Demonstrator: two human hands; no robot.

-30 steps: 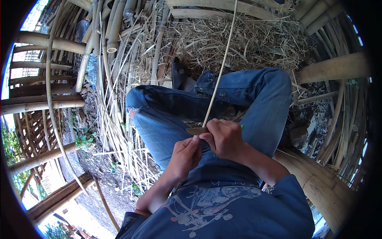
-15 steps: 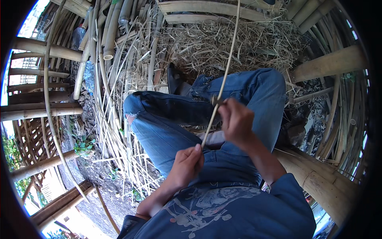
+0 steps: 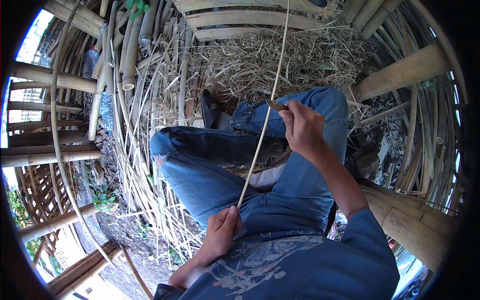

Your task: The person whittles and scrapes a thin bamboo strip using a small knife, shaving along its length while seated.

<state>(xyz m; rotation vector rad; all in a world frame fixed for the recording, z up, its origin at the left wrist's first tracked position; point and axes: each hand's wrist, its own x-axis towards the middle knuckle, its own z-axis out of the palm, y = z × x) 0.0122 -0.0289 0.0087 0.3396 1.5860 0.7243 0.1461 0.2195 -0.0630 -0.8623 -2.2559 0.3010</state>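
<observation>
My left hand (image 3: pixel 220 232) is closed around the near end of a long, thin bamboo strip (image 3: pixel 259 142), close to my waist. From there the pale strip slants up and away over my lap, past the top edge of the view. My right hand (image 3: pixel 306 129) grips a small knife (image 3: pixel 276 105), its handle hidden in my fist. The short, dark blade lies against or just over the strip, above my right thigh; I cannot tell whether it touches.
Dry shavings (image 3: pixel 300 60) cover the ground beyond my legs. Long split strips (image 3: pixel 145 175) lie in a heap on the left, near a clear plastic bottle (image 3: pixel 107 111). A thick bamboo pole (image 3: pixel 405 220) runs beside me on the right, and bamboo rails (image 3: pixel 55 155) stand at far left.
My right hand and the knife have moved up and away along the strip. My left hand has drawn the strip's end nearer to my body and slightly left.
</observation>
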